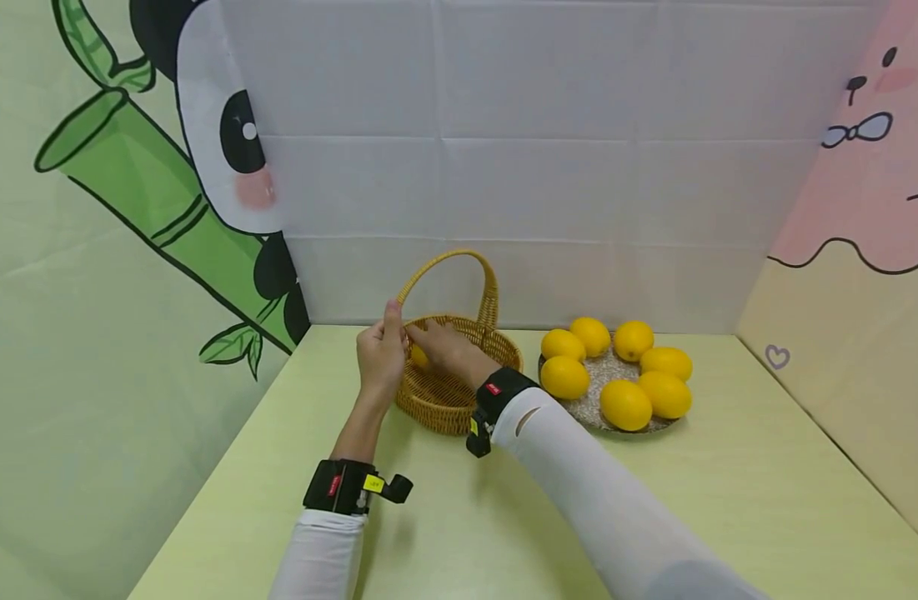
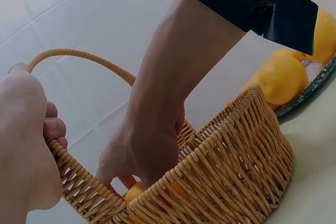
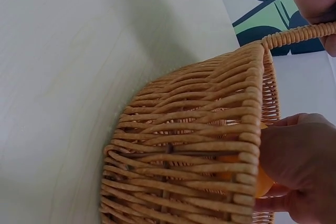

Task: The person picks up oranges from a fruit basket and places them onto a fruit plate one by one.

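Note:
A wicker basket [image 1: 443, 408] with a tall arched handle [image 1: 491, 292] stands on the table. My left hand [image 1: 382, 354] grips the handle near its left base, at the rim, with the thumb pointing up. My right hand [image 1: 451, 350] reaches down inside the basket. In the right wrist view its fingers are around a yellow lemon [image 3: 265, 183], partly hidden behind the woven wall. The left wrist view also shows this lemon [image 2: 135, 192] beneath the right hand, low in the basket; the fingertips are mostly hidden there.
To the right of the basket, a round speckled plate [image 1: 604, 379] bears several lemons [image 1: 626, 405] set around its rim. The pale table [image 1: 443, 517] meets a white sheet [image 1: 534, 183] at the back. Printed cloths hang on both sides.

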Demonstrator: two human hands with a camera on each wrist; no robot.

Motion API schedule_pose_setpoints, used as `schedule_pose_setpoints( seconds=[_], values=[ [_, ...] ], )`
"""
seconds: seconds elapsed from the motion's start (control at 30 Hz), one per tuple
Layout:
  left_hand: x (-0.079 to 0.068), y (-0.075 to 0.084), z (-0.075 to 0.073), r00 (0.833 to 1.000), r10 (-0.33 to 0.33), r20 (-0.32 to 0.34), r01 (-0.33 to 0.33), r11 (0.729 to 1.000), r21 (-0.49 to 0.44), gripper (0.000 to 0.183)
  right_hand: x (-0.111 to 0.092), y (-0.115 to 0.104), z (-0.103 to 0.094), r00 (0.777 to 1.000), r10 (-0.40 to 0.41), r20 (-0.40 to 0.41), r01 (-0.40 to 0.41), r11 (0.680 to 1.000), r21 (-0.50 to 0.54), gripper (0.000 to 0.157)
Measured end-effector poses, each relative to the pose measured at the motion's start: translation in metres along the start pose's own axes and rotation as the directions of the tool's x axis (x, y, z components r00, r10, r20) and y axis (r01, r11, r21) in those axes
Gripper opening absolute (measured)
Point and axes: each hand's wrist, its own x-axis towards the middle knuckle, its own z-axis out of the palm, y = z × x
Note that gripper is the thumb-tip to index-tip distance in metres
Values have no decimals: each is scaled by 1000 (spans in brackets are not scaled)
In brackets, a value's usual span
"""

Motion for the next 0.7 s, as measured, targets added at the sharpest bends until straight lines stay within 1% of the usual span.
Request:
schedule_pose_setpoints(
  seconds=[0.1, 0.2, 0.33, 0.43, 0.57, 0.7],
  values=[
    [0, 0, 0, 1000, 2, 4, -2, 1000, -5, 77, -2, 1, 0, 1000, -8, -6, 8, 1000, -12, 46],
    [0, -1, 0, 1000, 4, 9, -4, 1000, -3, 80, -4, 1, -1, 1000, 0, -3, 0, 1000, 4, 47],
    [0, -1, 0, 1000, -1, 8, 1, 1000, 3, 76, -9, 3, -2, 1000, 5, 11, -5, 1000, 28, 43],
    [0, 0, -1, 1000, -4, 8, 4, 1000, 3, 72, -12, 5, -4, 1000, -16, 25, 16, 999, 32, 41],
    [1, 3, -2, 1000, -6, 5, 6, 1000, -14, 69, -17, 7, -9, 999, -31, 36, 29, 998, 61, 51],
    [1, 3, -3, 1000, -26, 5, 26, 999, -32, 69, -25, 10, -13, 998, -62, 27, 60, 996, 72, 61]
  ],
)
